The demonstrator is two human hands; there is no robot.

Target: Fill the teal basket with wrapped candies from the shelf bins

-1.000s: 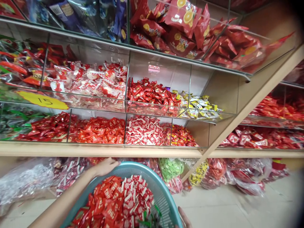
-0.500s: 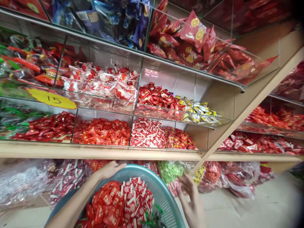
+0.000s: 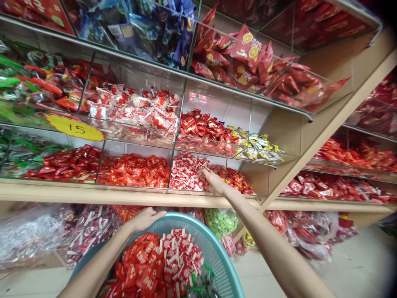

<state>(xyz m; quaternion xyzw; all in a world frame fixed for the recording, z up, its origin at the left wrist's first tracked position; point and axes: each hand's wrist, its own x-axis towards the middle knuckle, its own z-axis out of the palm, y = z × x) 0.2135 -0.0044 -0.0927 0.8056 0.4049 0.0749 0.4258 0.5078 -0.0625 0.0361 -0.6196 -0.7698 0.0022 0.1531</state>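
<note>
My left hand (image 3: 145,219) is closed over the far rim of a teal plastic basket (image 3: 217,248). In the basket lie orange-red wrapped candies (image 3: 144,263), red-and-white wrapped candies (image 3: 180,258) and some green-and-clear wrapped pieces (image 3: 203,283). My right hand (image 3: 215,182) reaches over the front of the lowest shelf, its fingers outstretched at a pile of red-and-white candies (image 3: 186,173) in a clear-fronted bin. I see nothing held in it; the fingertips are partly lost against the candies.
Bins of orange-red candies (image 3: 135,170) and darker red candies (image 3: 74,163) lie left of the right hand. Glass dividers and a wooden shelf edge (image 3: 130,196) run across. Above hangs a yellow price tag (image 3: 74,127) reading 15. Bagged candies (image 3: 221,221) sit beneath the shelf.
My right hand has moved up and forward from beside the basket's right rim to the bin of red-and-white candies. My left hand stays on the rim.
</note>
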